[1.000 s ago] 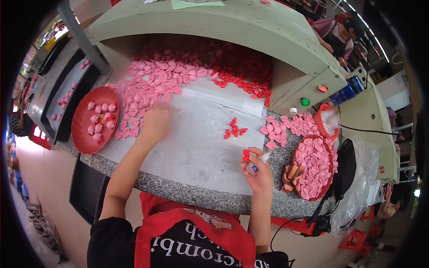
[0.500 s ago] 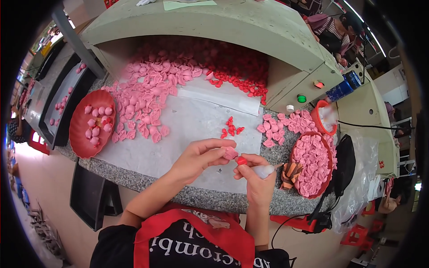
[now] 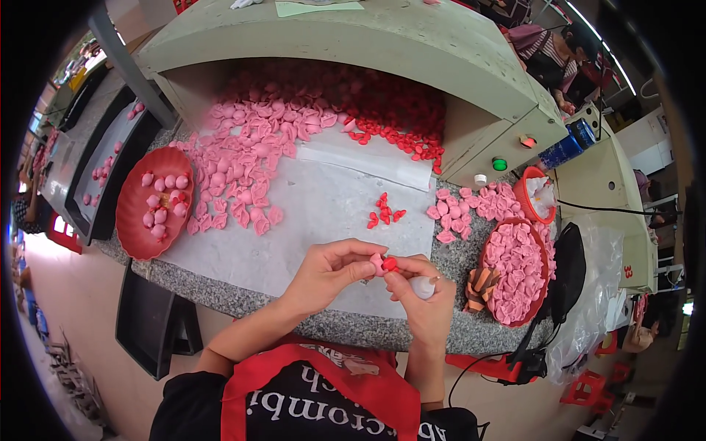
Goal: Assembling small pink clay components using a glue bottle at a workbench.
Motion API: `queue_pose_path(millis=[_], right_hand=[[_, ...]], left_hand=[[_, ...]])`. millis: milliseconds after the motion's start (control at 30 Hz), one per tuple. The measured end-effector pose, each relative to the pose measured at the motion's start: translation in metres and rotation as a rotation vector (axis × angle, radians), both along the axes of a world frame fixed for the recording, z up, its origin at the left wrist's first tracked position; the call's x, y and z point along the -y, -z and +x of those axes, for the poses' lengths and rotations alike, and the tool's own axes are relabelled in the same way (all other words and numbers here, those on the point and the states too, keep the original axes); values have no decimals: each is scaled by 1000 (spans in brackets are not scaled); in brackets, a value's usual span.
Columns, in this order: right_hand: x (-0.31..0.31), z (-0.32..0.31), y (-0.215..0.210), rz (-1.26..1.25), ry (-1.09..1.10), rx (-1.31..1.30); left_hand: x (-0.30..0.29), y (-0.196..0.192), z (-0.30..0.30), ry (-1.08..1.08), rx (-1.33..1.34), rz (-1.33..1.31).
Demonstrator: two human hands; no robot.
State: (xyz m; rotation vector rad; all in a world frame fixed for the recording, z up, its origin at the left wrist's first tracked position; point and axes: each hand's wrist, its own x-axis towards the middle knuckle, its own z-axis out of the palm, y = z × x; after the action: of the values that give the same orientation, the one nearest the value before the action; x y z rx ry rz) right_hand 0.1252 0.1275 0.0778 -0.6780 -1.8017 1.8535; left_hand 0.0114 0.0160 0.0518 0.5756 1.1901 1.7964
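Between the fingertips of my left hand (image 3: 329, 273) is a small pink moulded piece (image 3: 378, 263). A small red piece (image 3: 390, 263) is pinched in my right hand (image 3: 421, 290), pressed up against the pink one. The same right hand also keeps a small whitish translucent bottle (image 3: 423, 286) tucked in its palm. Both hands are closed, held above the front of the white paper sheet (image 3: 294, 242). Just beyond them a little group of red pieces (image 3: 383, 212) lies on the paper.
Loose pink pieces (image 3: 243, 176) and red pieces (image 3: 412, 143) spread inside a pale box-like housing (image 3: 331, 44). A red scalloped dish (image 3: 132, 231) with pink-and-red pieces stands left. At right are a basket of pink pieces (image 3: 515, 272), a striped cloth bundle (image 3: 481, 287) and an orange cup (image 3: 523, 192).
My right hand has brought the red piece leftward against the pink piece; before, they were slightly apart. The view has shifted a little.
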Motion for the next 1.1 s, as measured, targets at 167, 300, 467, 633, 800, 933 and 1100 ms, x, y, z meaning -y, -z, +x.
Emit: queue_pose_path(millis=[167,300,467,633,800,933,1100], right_hand=[[-5,1,1,-35,-74,2],[-3,3,7,-165,-84,-50],[-4,5,7,-262,-71,-4],[-2,6,3,-200,-41,78],[-2,8,5,30,-63,193],[-5,8,13,4,-105,206],[6,-9,19,508,88,205]], left_hand=[[0,0,2,-19,-14,16],[1,-11,-1,47,129,-62],[-2,-7,6,-10,3,-67],[-3,-11,4,-113,-607,26],[-5,0,-7,150,-175,-6],[-2,0,-1,122,-213,-1],[-10,6,16,-160,-382,-95]])
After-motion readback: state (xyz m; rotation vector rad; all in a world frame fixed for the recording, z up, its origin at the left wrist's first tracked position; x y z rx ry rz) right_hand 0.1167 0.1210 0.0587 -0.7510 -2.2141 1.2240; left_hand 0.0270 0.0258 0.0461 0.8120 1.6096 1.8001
